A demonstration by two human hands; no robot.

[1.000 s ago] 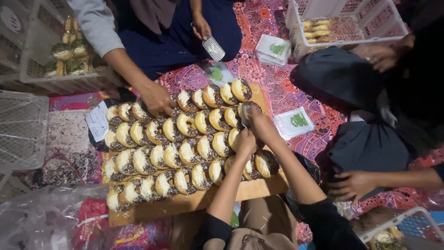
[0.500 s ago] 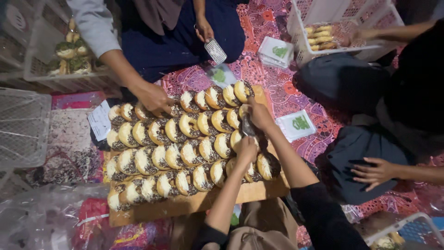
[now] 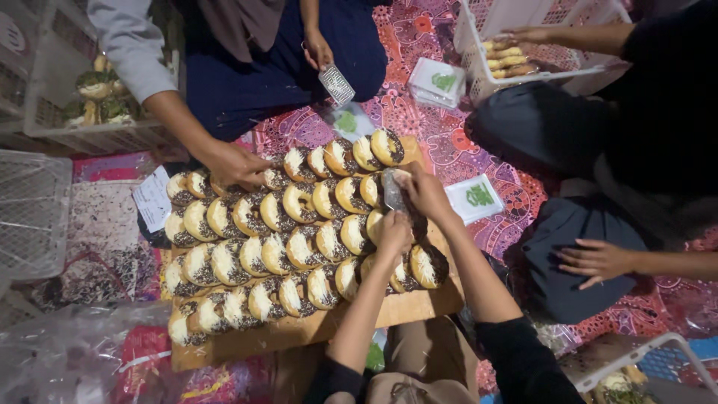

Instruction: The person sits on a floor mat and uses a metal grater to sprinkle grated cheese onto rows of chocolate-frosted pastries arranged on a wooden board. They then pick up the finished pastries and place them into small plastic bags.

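The right hand [image 3: 426, 193] is closed around a small metal grater [image 3: 393, 190], tilting it over the doughnuts [image 3: 299, 232] so shavings drop onto them. Just below that grip, the left hand [image 3: 394, 232] pinches something small against the grater's lower edge; what it is I cannot tell. The doughnuts stand in rows on a wooden board [image 3: 299, 335] beneath both hands.

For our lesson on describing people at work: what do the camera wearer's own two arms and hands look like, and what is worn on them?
Both forearms are bare. The left hand and right hand wear no gloves, and no rings or watch can be made out. Black sleeves are pushed up near the elbows on both arms.
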